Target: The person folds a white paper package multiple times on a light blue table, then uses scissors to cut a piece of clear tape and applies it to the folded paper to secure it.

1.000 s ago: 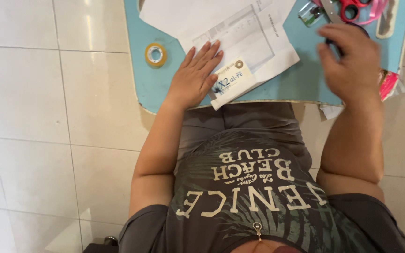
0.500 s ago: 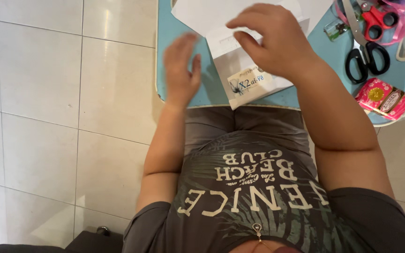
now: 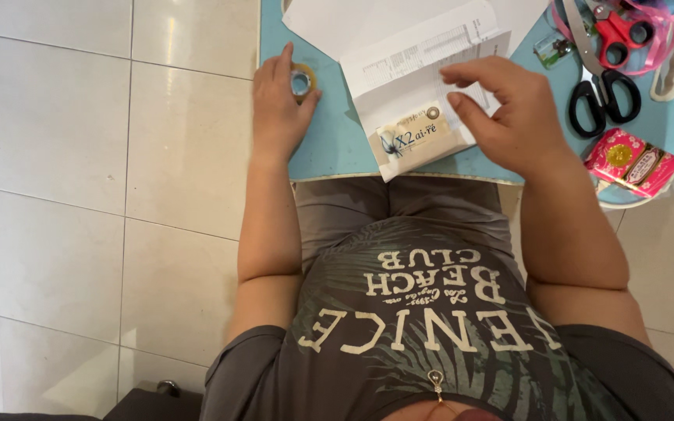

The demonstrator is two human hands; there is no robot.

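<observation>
Head view: left hand curled around small yellow-rimmed tape roll at left edge of light-blue worktop. Right hand loosely open, fingertips pressing white folded paper packet at worktop front edge. Black-handled scissors well right.

A small table is set over the seated person's lap. On its left part a roll of tape is enclosed by the left hand. To the right of the roll, a folded sheet of paper is spread at the table's middle, and a small card is laid on its near end. The right hand is rested on the sheet, just right of the card. Further right, two pairs of scissors are placed, one behind the other, with a wrapped packet in front of them at the table's near right edge.
</observation>
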